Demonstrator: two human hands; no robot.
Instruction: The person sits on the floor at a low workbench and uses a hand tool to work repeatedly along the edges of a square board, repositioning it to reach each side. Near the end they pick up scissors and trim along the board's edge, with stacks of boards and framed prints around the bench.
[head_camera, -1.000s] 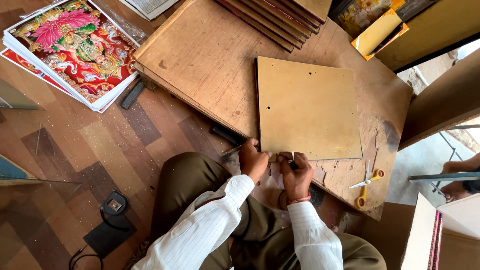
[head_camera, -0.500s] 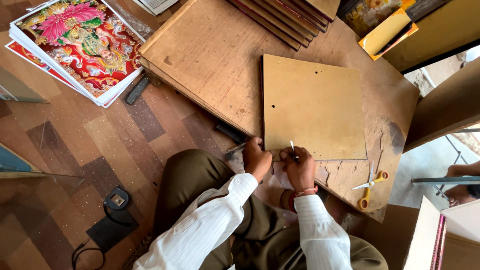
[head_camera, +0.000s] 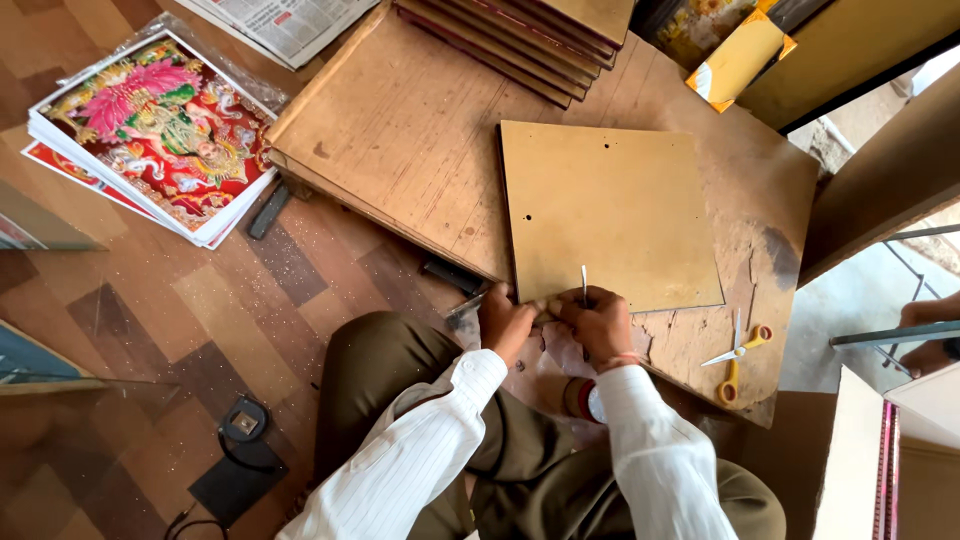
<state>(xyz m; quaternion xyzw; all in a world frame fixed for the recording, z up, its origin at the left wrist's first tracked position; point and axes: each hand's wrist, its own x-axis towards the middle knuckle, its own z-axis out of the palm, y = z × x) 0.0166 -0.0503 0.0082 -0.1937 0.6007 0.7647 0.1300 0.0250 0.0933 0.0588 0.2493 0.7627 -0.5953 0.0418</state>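
- Low wooden work board (head_camera: 400, 130) on a patterned floor (head_camera: 150, 330); person sits at its near edge, knees up.
- One square tan backing board (head_camera: 610, 215) lies flat on the work board, near edge right at both hands.
- Left hand (head_camera: 505, 320) curled, pressing at the board's near-left corner; can't tell if it grips anything.
- Right hand (head_camera: 600, 322) clenched on a thin metal tool (head_camera: 584, 283) that stands up just over the board's near edge.
- One pair of yellow-handled scissors (head_camera: 735, 358) right of the hands, apart from them.
- One stack of colourful prints (head_camera: 150, 135) on floor, far left.
- One stack of frames (head_camera: 520, 35) at far edge.
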